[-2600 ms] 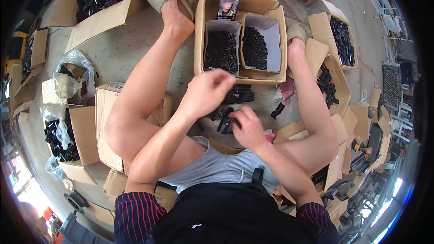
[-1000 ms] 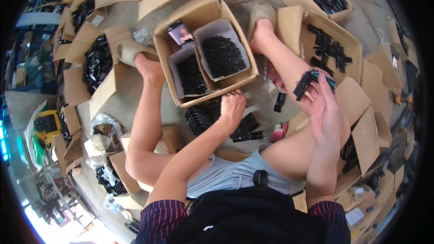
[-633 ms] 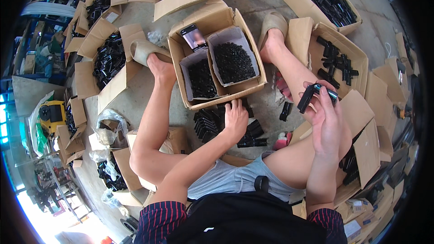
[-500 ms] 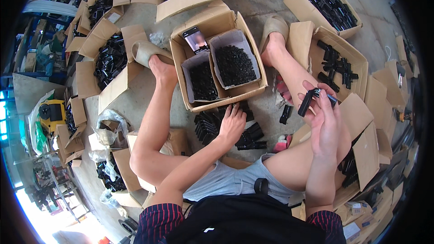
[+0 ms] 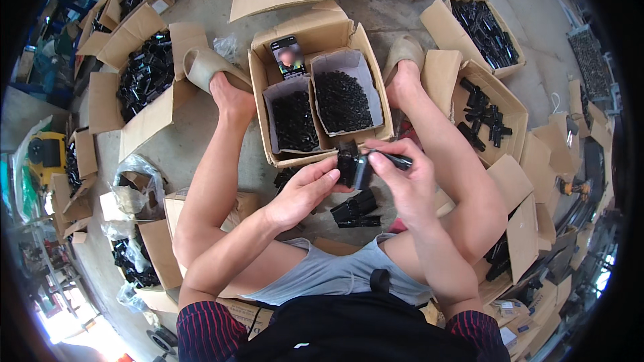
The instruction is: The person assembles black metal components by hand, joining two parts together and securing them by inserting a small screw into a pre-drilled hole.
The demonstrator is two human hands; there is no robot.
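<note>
My left hand (image 5: 303, 193) grips a black plastic part (image 5: 347, 159) in front of the box between my feet. Its fingertips are partly hidden behind the part. Against it, my right hand (image 5: 408, 177) holds a black plastic piece with a glossy flat side (image 5: 362, 173). A dark rod-like end (image 5: 401, 161) sticks out past the right fingers. Below both hands, a stack of similar black parts (image 5: 354, 209) lies on the floor between my legs. Past my hands, an open carton (image 5: 265, 135) holds two inner bins (image 5: 293, 121) of small black pieces.
A phone (image 5: 288, 57) leans inside the carton. Open cardboard boxes of black parts surround me, including one (image 5: 144, 77) at left, one (image 5: 483, 30) at far right and one (image 5: 479, 117) beside my right leg. Plastic bags (image 5: 137, 191) lie at left.
My left hand has risen from the floor stack and now holds a black part. My right hand has come left from over my right knee with its piece, and the two meet.
</note>
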